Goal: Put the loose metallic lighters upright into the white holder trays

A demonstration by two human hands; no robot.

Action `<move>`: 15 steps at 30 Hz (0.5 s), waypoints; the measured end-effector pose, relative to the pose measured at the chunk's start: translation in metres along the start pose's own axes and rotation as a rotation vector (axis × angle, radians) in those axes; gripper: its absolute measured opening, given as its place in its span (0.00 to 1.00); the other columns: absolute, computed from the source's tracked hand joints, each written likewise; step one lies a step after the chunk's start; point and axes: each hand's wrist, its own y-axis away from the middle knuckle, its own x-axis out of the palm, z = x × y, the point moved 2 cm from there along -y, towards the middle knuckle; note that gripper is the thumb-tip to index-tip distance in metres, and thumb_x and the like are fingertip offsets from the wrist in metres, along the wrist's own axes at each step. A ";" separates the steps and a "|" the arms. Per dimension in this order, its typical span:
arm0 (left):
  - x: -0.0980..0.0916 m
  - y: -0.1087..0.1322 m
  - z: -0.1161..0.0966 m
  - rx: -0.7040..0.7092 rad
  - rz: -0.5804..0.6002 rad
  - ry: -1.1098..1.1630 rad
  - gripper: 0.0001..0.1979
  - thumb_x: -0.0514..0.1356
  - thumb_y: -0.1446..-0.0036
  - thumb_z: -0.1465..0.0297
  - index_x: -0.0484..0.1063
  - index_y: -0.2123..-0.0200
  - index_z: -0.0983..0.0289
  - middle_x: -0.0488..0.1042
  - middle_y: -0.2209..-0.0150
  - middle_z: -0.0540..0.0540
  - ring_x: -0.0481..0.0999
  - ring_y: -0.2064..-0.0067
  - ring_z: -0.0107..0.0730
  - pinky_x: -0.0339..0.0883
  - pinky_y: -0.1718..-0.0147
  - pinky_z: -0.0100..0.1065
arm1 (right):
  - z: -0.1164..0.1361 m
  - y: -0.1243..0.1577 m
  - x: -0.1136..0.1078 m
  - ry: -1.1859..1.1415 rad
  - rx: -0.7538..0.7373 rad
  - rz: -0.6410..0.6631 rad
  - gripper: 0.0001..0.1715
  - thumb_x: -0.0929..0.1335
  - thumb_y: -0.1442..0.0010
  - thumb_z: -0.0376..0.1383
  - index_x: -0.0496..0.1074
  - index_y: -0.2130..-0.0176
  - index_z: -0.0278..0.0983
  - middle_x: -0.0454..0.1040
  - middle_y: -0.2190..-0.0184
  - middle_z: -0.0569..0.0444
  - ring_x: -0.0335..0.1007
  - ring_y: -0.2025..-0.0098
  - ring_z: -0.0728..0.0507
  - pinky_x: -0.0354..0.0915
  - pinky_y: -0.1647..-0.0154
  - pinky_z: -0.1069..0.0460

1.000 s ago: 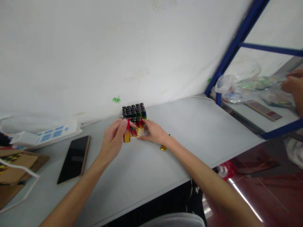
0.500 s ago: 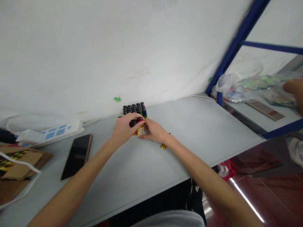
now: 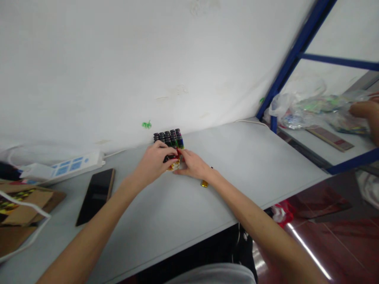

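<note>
Both hands meet over a small block of black-topped, lighter-like pieces point(image 3: 175, 166) with gold, white and red sides. My left hand point(image 3: 152, 159) reaches over its top, thumb and fingers closed on a small red piece with a black top point(image 3: 178, 152). Against the block's right side rests my right hand point(image 3: 194, 165), fingers and thumb bent around it. Just behind stand several rows of similar black-topped pieces point(image 3: 168, 136), partly covered by my left hand. A single gold piece point(image 3: 204, 184) lies beside my right wrist, which hides part of it.
A phone point(image 3: 95, 196) and a white power strip point(image 3: 72, 165) lie to the left on the grey table point(image 3: 166, 221). An open cardboard box point(image 3: 28, 209) sits at the left edge. Plastic bags point(image 3: 314, 108) and another person's hand point(image 3: 365, 112) are beyond the blue frame point(image 3: 288, 67).
My left hand has lowered slightly, and the red piece under its fingers has shifted down and tilted. My right hand stays put. The other person's hand has moved a little left.
</note>
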 end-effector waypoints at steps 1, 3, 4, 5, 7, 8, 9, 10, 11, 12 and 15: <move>0.001 -0.001 0.000 0.002 0.007 -0.020 0.07 0.66 0.37 0.69 0.82 0.56 0.60 0.82 0.58 0.57 0.74 0.49 0.48 0.71 0.49 0.47 | 0.001 0.000 0.000 -0.003 0.005 0.003 0.49 0.80 0.43 0.42 0.60 0.32 0.33 0.74 0.42 0.37 0.73 0.44 0.33 0.70 0.43 0.39; 0.004 -0.002 0.000 0.012 0.004 -0.079 0.06 0.65 0.36 0.70 0.81 0.56 0.61 0.81 0.57 0.58 0.73 0.49 0.49 0.70 0.49 0.48 | 0.002 0.001 -0.002 -0.028 0.016 0.012 0.48 0.80 0.44 0.42 0.62 0.33 0.33 0.74 0.43 0.37 0.73 0.45 0.34 0.71 0.44 0.39; 0.007 -0.002 0.000 0.020 -0.007 -0.111 0.05 0.65 0.36 0.70 0.81 0.57 0.61 0.81 0.58 0.59 0.73 0.48 0.50 0.70 0.50 0.48 | 0.003 0.001 -0.004 -0.051 0.019 0.016 0.48 0.80 0.43 0.42 0.62 0.33 0.33 0.74 0.43 0.37 0.74 0.46 0.34 0.72 0.44 0.39; 0.009 -0.002 -0.001 0.032 -0.025 -0.139 0.05 0.65 0.35 0.70 0.81 0.58 0.61 0.81 0.59 0.60 0.73 0.48 0.51 0.69 0.50 0.49 | 0.003 0.002 -0.008 -0.083 0.024 0.016 0.49 0.80 0.43 0.44 0.61 0.32 0.33 0.73 0.42 0.37 0.75 0.48 0.35 0.73 0.45 0.39; 0.015 0.002 -0.002 0.066 -0.087 -0.175 0.05 0.65 0.34 0.69 0.80 0.58 0.62 0.81 0.60 0.60 0.72 0.48 0.52 0.69 0.50 0.49 | 0.001 0.004 -0.020 -0.171 0.044 -0.018 0.48 0.77 0.39 0.47 0.59 0.30 0.35 0.71 0.39 0.37 0.77 0.51 0.38 0.75 0.47 0.41; 0.018 0.005 -0.003 0.084 -0.128 -0.186 0.05 0.64 0.34 0.69 0.80 0.57 0.62 0.81 0.59 0.60 0.72 0.49 0.51 0.68 0.50 0.49 | -0.002 0.006 -0.030 -0.212 0.063 -0.057 0.45 0.75 0.35 0.48 0.59 0.29 0.37 0.70 0.38 0.37 0.78 0.52 0.40 0.75 0.48 0.42; 0.020 0.008 -0.003 0.101 -0.173 -0.199 0.06 0.64 0.33 0.69 0.80 0.56 0.63 0.80 0.57 0.60 0.72 0.49 0.51 0.68 0.51 0.48 | -0.005 0.008 -0.041 -0.247 0.087 -0.104 0.39 0.72 0.32 0.48 0.61 0.30 0.38 0.70 0.37 0.38 0.78 0.52 0.41 0.76 0.48 0.43; 0.023 0.011 -0.004 0.117 -0.216 -0.213 0.07 0.64 0.33 0.69 0.80 0.55 0.63 0.80 0.55 0.61 0.73 0.50 0.50 0.68 0.51 0.47 | -0.008 0.011 -0.053 -0.263 0.113 -0.160 0.31 0.69 0.29 0.46 0.65 0.33 0.38 0.72 0.38 0.40 0.79 0.52 0.42 0.76 0.48 0.44; 0.025 0.014 -0.005 0.130 -0.254 -0.229 0.07 0.63 0.32 0.69 0.80 0.54 0.63 0.79 0.53 0.62 0.73 0.50 0.49 0.68 0.52 0.47 | -0.011 0.015 -0.065 -0.246 0.140 -0.201 0.24 0.68 0.28 0.45 0.70 0.38 0.39 0.76 0.42 0.42 0.79 0.51 0.42 0.75 0.48 0.44; 0.028 0.017 -0.005 0.140 -0.286 -0.244 0.08 0.63 0.32 0.69 0.80 0.53 0.64 0.78 0.52 0.63 0.74 0.51 0.49 0.68 0.52 0.47 | -0.013 0.020 -0.077 -0.212 0.169 -0.221 0.18 0.67 0.28 0.44 0.74 0.43 0.39 0.80 0.47 0.45 0.80 0.51 0.41 0.75 0.48 0.45; 0.034 0.022 -0.006 0.165 -0.356 -0.288 0.11 0.62 0.31 0.71 0.79 0.48 0.65 0.78 0.54 0.63 0.74 0.49 0.50 0.69 0.49 0.49 | -0.014 0.043 -0.100 -0.032 0.241 -0.197 0.13 0.68 0.28 0.42 0.77 0.51 0.38 0.82 0.57 0.48 0.80 0.56 0.42 0.73 0.51 0.46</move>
